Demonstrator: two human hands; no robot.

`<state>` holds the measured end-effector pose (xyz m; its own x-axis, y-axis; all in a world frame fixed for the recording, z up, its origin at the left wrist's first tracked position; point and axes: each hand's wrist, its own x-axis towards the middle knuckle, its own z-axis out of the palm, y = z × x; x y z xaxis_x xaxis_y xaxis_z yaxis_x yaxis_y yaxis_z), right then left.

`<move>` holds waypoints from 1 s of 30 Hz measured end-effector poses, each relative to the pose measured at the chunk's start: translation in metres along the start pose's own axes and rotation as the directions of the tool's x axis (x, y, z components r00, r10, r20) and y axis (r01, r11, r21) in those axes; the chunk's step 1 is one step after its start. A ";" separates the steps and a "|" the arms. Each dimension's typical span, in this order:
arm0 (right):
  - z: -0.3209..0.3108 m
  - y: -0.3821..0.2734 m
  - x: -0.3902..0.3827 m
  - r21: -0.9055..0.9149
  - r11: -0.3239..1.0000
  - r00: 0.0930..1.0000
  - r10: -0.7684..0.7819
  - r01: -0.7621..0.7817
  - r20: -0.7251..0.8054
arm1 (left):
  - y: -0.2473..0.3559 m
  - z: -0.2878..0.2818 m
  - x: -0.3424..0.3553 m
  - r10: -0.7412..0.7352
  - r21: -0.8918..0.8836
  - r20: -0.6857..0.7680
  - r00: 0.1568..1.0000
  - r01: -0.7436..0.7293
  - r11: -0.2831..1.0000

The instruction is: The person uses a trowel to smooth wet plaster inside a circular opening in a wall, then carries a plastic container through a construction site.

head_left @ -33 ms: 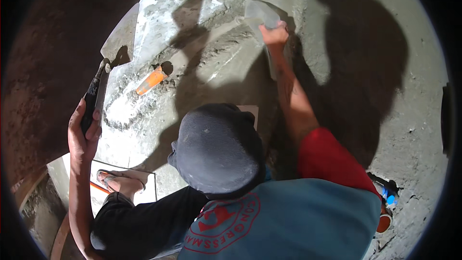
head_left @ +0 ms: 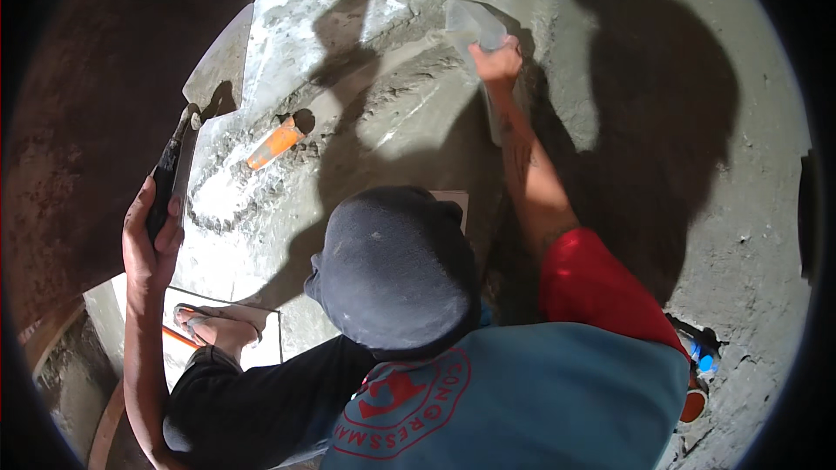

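Note:
My left hand (head_left: 150,239) is wrapped round the black handle of a masonry trowel (head_left: 222,61). The broad grey blade points up and away, at the left edge of the lit cement. Farther off, my right hand (head_left: 500,63) grips a flat plastering trowel (head_left: 476,19) with a thin pale blade. That blade lies against the smoothed wet cement (head_left: 409,144), partly covered by my hand and forearm. An orange pipe stub (head_left: 275,143) sticks out of the cement between the hands. Loose, rough mortar and a white powdery patch surround it.
A rounded dark grey cloth shape (head_left: 396,270), seemingly my bent knee, blocks the middle. My sandalled foot (head_left: 218,328) rests on a white tile (head_left: 270,339). A dark brown surface (head_left: 87,122) fills the left. At right lie a blue cap (head_left: 707,364) and an orange-brown pipe end (head_left: 694,406).

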<state>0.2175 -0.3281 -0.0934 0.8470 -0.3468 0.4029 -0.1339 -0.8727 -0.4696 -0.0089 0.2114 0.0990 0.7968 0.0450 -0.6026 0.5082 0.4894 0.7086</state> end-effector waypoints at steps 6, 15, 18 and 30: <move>0.023 -0.002 -0.009 -0.050 0.990 0.991 -0.132 0.132 0.000 | 0.002 -0.001 -0.010 0.015 -0.004 -0.031 0.999 -0.015 1.000; 0.010 -0.036 -0.066 0.126 0.965 0.969 -0.238 0.229 0.065 | 0.005 0.000 -0.006 0.029 -0.015 -0.060 0.998 -0.030 0.999; 0.003 -0.054 -0.083 0.134 0.969 0.959 -0.229 0.207 0.170 | 0.008 0.011 -0.007 0.026 -0.015 -0.084 0.996 -0.027 1.000; -0.001 -0.122 -0.149 0.123 0.992 0.856 -0.088 0.029 0.509 | 0.010 0.007 -0.005 0.037 -0.019 -0.074 0.997 -0.038 0.999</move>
<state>0.1068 -0.1706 -0.0953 0.9989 -0.0451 -0.0134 -0.0450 -0.8334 -0.5508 -0.0058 0.2103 0.1118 0.7885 0.1272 -0.6018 0.4711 0.5041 0.7238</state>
